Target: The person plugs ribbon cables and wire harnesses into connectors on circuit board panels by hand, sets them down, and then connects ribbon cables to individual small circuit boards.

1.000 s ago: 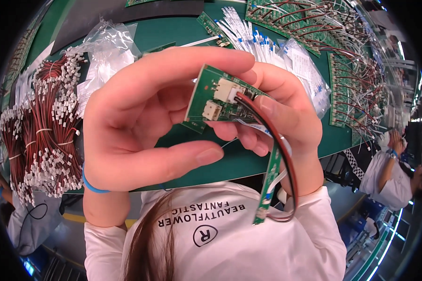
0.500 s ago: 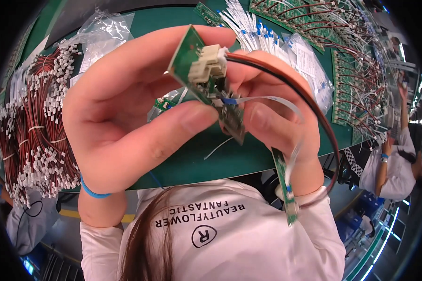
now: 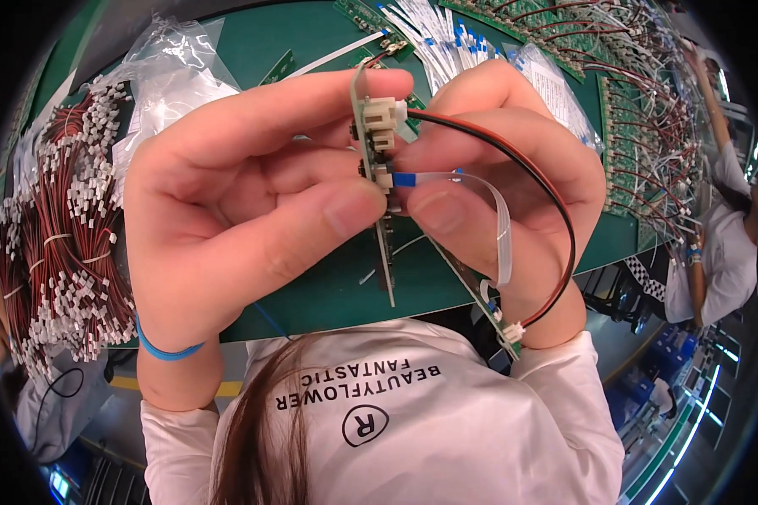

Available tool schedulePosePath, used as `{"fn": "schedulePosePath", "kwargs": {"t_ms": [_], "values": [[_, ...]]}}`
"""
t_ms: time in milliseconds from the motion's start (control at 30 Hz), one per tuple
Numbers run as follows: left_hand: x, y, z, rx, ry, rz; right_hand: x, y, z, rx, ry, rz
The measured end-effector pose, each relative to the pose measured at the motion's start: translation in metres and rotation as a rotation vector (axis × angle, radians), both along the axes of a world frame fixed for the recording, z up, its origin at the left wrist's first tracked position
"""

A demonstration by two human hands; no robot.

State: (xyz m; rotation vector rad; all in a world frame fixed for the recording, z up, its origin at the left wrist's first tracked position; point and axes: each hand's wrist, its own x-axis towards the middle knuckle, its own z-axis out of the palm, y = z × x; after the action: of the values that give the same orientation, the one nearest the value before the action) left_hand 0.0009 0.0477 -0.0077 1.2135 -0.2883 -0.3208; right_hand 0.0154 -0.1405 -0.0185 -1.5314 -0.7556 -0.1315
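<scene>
My left hand [image 3: 202,202] pinches a green circuit board [image 3: 384,252] between thumb and fingers, turned nearly edge-on. A cream connector [image 3: 381,115] on it has a red-and-black cable [image 3: 556,194] plugged in. Beside my left thumb, the blue end [image 3: 404,179] of a white flat ribbon cable [image 3: 504,236] is at a small socket on the board. My right hand [image 3: 522,160] has its thumb and forefinger closed around the ribbon just behind that blue end. Below my right thumb hangs a second narrow green board [image 3: 472,282], joined by both cables; its upper part is hidden.
Bundles of red-and-black cables with white plugs [image 3: 63,227] lie at the left, near a clear plastic bag [image 3: 177,76]. Flat ribbon cables [image 3: 442,42] sit at the back. Rows of wired green boards [image 3: 619,160] line the right. Another person [image 3: 712,244] is at far right.
The held board has turned from tilted to nearly upright and edge-on. My right hand has shifted slightly right, and the hanging board now slants. The ribbon's blue end shows more squarely at the socket.
</scene>
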Motion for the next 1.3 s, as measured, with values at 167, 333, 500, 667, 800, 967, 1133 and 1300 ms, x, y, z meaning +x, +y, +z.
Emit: {"fn": "schedulePosePath", "kwargs": {"t_ms": [167, 333, 500, 667, 800, 967, 1133, 1300], "values": [[0.003, -0.003, -0.006, 0.008, -0.086, -0.016, -0.003, 0.002, -0.003, 0.089, 0.119, -0.008], [0.001, -0.005, -0.006, 0.052, -0.103, 0.056, -0.006, 0.003, -0.003, 0.079, 0.217, 0.014], [0.005, -0.002, -0.008, 0.086, -0.110, 0.030, -0.003, 0.002, -0.005, 0.076, 0.235, 0.033], [0.003, -0.001, -0.010, 0.151, -0.137, 0.008, -0.004, 0.004, -0.010, 0.082, 0.185, 0.014], [-0.002, -0.009, -0.008, 0.074, -0.103, 0.054, -0.007, 0.004, -0.008, 0.088, 0.211, -0.005], [-0.001, -0.009, -0.011, 0.065, -0.079, 0.040, -0.008, 0.002, -0.007, 0.102, 0.242, -0.007], [-0.001, -0.012, -0.008, 0.018, -0.062, 0.052, -0.006, 0.000, -0.006, 0.046, 0.135, -0.033], [0.001, -0.008, -0.008, -0.106, 0.040, -0.008, -0.001, -0.004, -0.002, 0.039, 0.011, 0.011]]}}
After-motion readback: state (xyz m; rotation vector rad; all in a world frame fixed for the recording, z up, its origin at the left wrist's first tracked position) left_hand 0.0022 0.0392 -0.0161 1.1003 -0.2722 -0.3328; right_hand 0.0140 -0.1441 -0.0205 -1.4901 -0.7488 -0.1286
